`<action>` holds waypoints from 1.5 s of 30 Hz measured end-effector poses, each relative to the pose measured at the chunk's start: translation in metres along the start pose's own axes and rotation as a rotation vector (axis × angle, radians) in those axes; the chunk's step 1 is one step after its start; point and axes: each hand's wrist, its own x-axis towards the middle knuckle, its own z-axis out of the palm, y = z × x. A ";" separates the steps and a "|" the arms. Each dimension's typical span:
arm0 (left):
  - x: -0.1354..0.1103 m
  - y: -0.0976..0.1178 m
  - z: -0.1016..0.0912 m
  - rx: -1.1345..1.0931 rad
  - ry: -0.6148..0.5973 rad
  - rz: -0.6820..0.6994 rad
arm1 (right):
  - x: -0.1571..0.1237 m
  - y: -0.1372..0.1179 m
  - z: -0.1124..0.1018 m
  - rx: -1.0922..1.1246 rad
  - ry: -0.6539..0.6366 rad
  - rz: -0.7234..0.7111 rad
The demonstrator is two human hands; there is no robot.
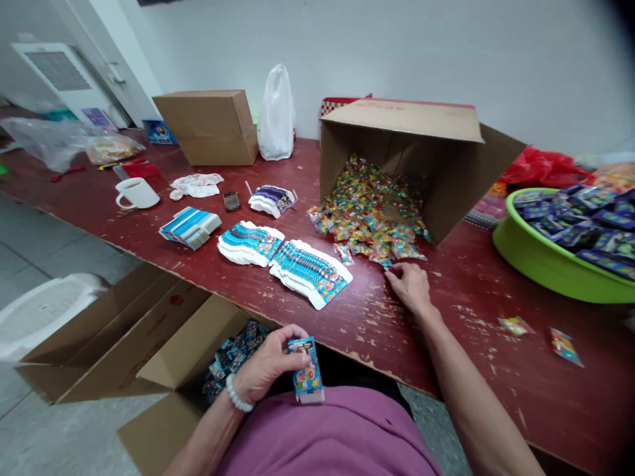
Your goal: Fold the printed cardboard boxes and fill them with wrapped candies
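My left hand [268, 362] holds a small blue printed box [307, 373] upright in front of my body, thumb across its face. On the table, my right hand [411, 289] reaches to the front of a heap of small candy packets [370, 205]. Its thumb and fingers pinch the blue edge of a candy packet [385, 262]. That heap spills from a cardboard box [397, 122] lying on its side. Left of my right hand lie two fanned rows of flat blue cartons, the nearer cartons [312, 271] and the farther cartons [251, 242].
Below the table edge, an open carton [173, 360] holds many small blue boxes [233, 357]. A green basin [555, 271] of dark packs stands right. Two loose packets [563, 345] lie near it. A white mug [137, 194], closed box [211, 125] and white bag [276, 116] stand left.
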 end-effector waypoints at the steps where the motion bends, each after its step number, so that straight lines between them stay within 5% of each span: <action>1: -0.002 0.001 -0.012 0.084 -0.012 -0.010 | -0.001 0.003 -0.001 0.003 -0.008 0.007; 5: -0.009 0.007 -0.050 0.473 -0.242 -0.147 | -0.007 0.008 -0.008 0.076 -0.049 0.027; 9: -0.012 0.005 -0.060 0.559 -0.397 -0.303 | -0.016 0.006 -0.012 0.213 -0.045 0.042; 13: -0.006 0.014 -0.043 0.315 -0.262 -0.176 | -0.035 -0.015 -0.016 0.412 -0.128 0.048; 17: 0.006 0.032 -0.013 0.119 -0.151 -0.039 | -0.064 -0.058 -0.029 0.691 -0.379 -0.062; 22: 0.015 0.048 0.020 0.077 -0.228 0.046 | -0.098 -0.097 -0.048 0.716 -0.693 -0.336; 28: 0.015 0.052 0.030 0.224 -0.324 0.007 | -0.110 -0.111 -0.066 0.553 -0.812 -0.479; 31: 0.016 0.048 0.033 0.189 -0.317 0.021 | -0.107 -0.115 -0.062 0.563 -0.762 -0.516; 37: 0.019 0.036 0.043 -0.058 -0.170 0.084 | -0.109 -0.118 -0.041 0.546 -0.445 -0.419; 45: 0.018 0.030 0.047 -0.072 -0.114 0.116 | -0.122 -0.126 -0.042 0.374 -0.536 -0.600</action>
